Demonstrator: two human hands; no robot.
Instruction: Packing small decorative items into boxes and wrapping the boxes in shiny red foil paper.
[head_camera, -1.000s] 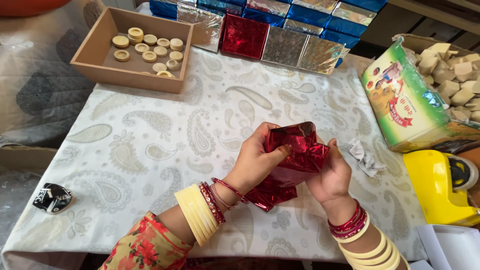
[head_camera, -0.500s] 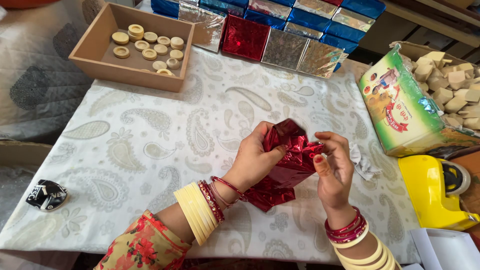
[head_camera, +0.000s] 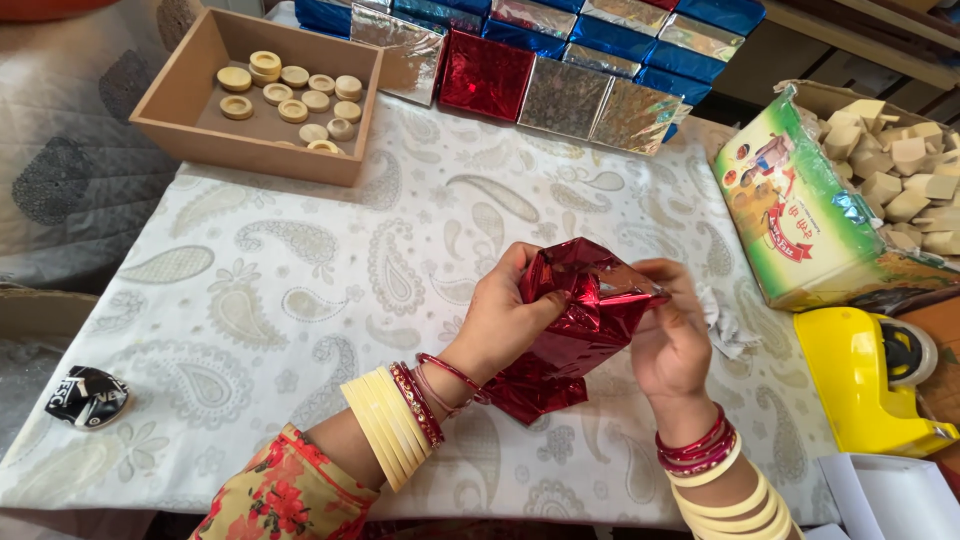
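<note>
Both hands hold a block wrapped in shiny red foil (head_camera: 580, 320) above the paisley tablecloth (head_camera: 300, 300). My left hand (head_camera: 505, 320) grips its left side, thumb pressed on the foil's top. Fingers of my right hand (head_camera: 675, 335) pinch the crumpled foil end on the right. The foil's lower end hangs loose below my hands. What is inside the foil is hidden.
A cardboard tray (head_camera: 200, 120) with several round wooden discs stands far left. Foil-wrapped red, silver and blue boxes (head_camera: 560, 70) line the back. A printed carton of pale wooden blocks (head_camera: 850, 200) sits right, a yellow tape dispenser (head_camera: 875, 385) below it, a small black object (head_camera: 88, 397) at left.
The foil package has been turned and its upper end folded and bunched inward. My right hand shifted from under the foil to pinching its right end.
</note>
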